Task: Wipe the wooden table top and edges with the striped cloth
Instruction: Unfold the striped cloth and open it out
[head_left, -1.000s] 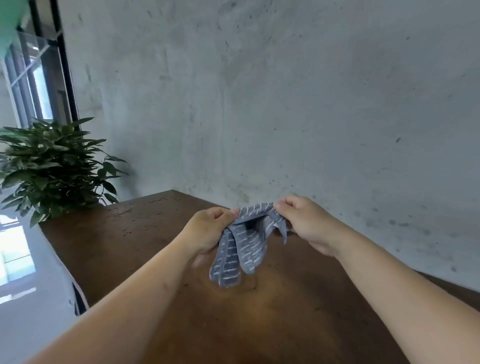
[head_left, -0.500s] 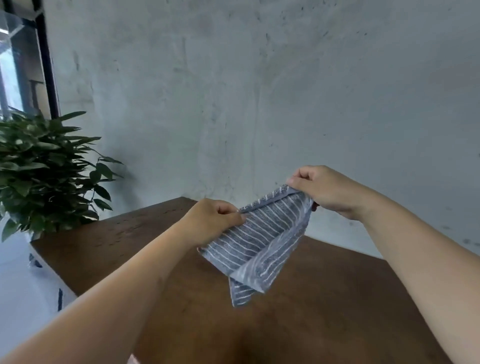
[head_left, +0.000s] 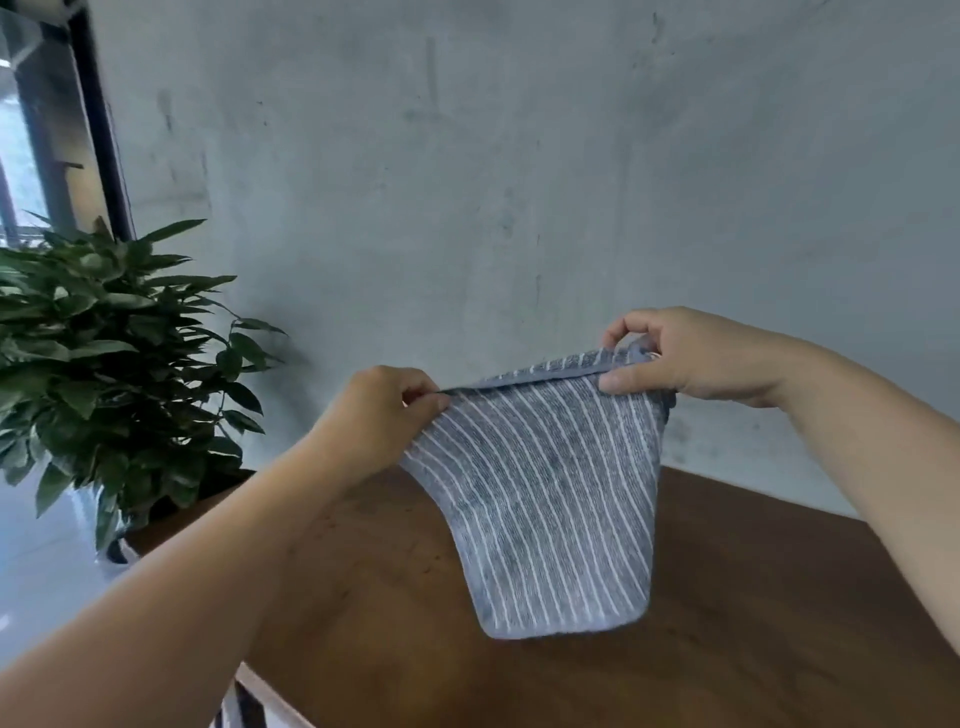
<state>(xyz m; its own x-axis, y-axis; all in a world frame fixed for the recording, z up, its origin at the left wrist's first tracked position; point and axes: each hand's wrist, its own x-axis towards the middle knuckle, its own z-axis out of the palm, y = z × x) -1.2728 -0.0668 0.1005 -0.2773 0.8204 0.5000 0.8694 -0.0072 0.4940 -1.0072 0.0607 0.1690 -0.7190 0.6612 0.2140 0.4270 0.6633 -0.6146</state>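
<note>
Pinched at its top corners by left hand (head_left: 384, 415) and right hand (head_left: 691, 358): striped cloth (head_left: 545, 499), hanging clear above wooden table (head_left: 779, 623) (folded double, apparently). No wiping begun yet; top and edges all remaining.

Table top (head_left: 753, 649) bare; plant (head_left: 104, 374) crowds its left corner.

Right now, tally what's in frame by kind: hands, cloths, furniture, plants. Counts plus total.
Hands: 2, left hand and right hand, each pinching a top corner of the cloth
Cloths: 1, striped cloth, hanging above the table
Furniture: 1, wooden table
Plants: 1, leafy potted plant beyond the table's far left corner
Total: 5
</note>
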